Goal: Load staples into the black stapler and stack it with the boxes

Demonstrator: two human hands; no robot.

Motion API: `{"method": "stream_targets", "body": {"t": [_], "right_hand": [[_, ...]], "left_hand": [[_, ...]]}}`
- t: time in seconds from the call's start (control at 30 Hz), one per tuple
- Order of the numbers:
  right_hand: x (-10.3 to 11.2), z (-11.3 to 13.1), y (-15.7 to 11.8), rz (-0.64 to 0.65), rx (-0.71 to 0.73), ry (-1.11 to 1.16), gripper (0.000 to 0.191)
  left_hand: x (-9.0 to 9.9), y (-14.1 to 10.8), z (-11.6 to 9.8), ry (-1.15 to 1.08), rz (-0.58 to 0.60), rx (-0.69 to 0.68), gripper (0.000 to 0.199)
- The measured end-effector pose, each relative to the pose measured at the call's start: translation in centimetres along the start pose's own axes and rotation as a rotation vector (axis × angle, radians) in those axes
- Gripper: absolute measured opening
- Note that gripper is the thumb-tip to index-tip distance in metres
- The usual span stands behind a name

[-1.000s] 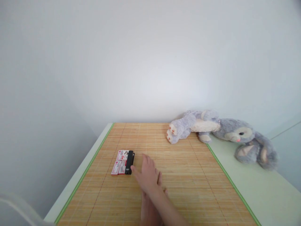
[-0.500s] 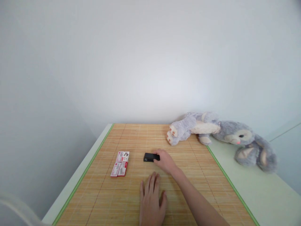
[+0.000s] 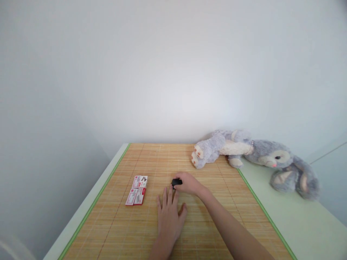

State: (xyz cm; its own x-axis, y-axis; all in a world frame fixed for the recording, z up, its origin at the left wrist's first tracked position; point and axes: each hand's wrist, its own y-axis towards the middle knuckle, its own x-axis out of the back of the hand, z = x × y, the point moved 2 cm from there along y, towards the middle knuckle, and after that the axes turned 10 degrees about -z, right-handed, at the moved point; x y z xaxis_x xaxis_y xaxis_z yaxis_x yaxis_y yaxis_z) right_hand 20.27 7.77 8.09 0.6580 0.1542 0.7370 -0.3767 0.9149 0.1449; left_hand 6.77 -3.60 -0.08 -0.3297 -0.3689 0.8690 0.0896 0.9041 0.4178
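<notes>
A small black stapler [image 3: 177,182] is gripped by my right hand [image 3: 190,183], with fingers wrapped over its right part. Only its left end shows past the fingers. My left hand [image 3: 169,216] lies flat on the bamboo mat [image 3: 206,234] with its fingers spread. Its fingertips reach close to the stapler's near side; whether they touch it I cannot tell. To the left of both hands lie several small red and white staple boxes [image 3: 137,190], set together in a block.
A grey plush rabbit [image 3: 262,153] lies on its side along the back right, over the mat's green edge and the pale table top [image 3: 303,224]. A plain white wall [image 3: 162,72] rises behind the table.
My left hand has slid forward and slightly left, up to the stapler. The stapler's visible part looks shorter, and my right hand covers more of it.
</notes>
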Motion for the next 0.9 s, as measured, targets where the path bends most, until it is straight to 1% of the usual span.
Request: {"method": "stream_targets", "body": {"t": [0.07, 0.1, 0.17, 0.27, 0.33, 0.37, 0.4, 0.47, 0.57, 0.63, 0.7, 0.73, 0.77, 0.83, 0.9], "right_hand": [[1.0, 0.6, 0.5, 0.014, 0.022, 0.015, 0.02], [1.9, 0.7, 0.5, 0.016, 0.03, 0.025, 0.022], [4.5, 0.2, -0.4, -0.006, 0.033, 0.042, 0.028], [8.7, -2.1, -3.5, -0.11, -0.016, 0.036, 0.035], [10.5, -4.5, -5.9, -0.176, -0.093, 0.058, 0.032], [10.9, -5.7, -7.0, -0.193, -0.141, 0.087, 0.031], [11.0, -6.9, -7.9, -0.21, -0.201, 0.122, 0.029], [10.5, -8.7, -9.3, -0.246, -0.299, 0.202, 0.028], [9.0, -9.9, -10.4, -0.272, -0.337, 0.257, 0.029], [8.2, -10.3, -11.3, -0.296, -0.35, 0.29, 0.038], [7.6, -10.7, -12.7, -0.334, -0.388, 0.338, 0.058], [7.2, -11.0, -13.6, -0.351, -0.414, 0.357, 0.067], [6.9, -11.2, -14.6, -0.358, -0.439, 0.367, 0.072], [5.8, -11.2, -16.5, -0.344, -0.478, 0.355, 0.065], [4.2, -10.3, -17.8, -0.293, -0.499, 0.369, 0.055]], "left_hand": [[0.1, 0.0, 0.0, 0.014, 0.003, -0.004, 0.061], [0.1, 0.1, 0.0, 0.017, 0.003, -0.005, 0.062], [0.2, 0.2, -0.1, 0.018, 0.004, -0.005, 0.064], [0.4, 0.4, -0.1, 0.019, 0.002, 0.003, 0.065], [0.5, 0.5, -0.2, 0.016, 0.0, 0.002, 0.066], [0.6, 0.5, -0.2, 0.015, -0.002, 0.001, 0.067], [0.6, 0.5, -0.3, 0.014, -0.003, 0.0, 0.067], [0.5, 0.6, -0.5, 0.014, -0.009, 0.002, 0.068], [0.4, 0.6, -0.3, -0.007, -0.015, -0.01, 0.064], [0.6, 0.5, 0.5, -0.047, -0.027, -0.032, 0.057], [1.4, 0.3, 2.3, -0.067, -0.068, -0.025, 0.051], [2.1, 0.2, 3.6, -0.054, -0.105, 0.006, 0.048], [2.9, 0.0, 5.0, -0.019, -0.149, 0.061, 0.045], [4.5, -0.4, 8.0, 0.104, -0.243, 0.229, 0.04], [5.8, -0.8, 10.3, 0.216, -0.287, 0.349, 0.042]]}}
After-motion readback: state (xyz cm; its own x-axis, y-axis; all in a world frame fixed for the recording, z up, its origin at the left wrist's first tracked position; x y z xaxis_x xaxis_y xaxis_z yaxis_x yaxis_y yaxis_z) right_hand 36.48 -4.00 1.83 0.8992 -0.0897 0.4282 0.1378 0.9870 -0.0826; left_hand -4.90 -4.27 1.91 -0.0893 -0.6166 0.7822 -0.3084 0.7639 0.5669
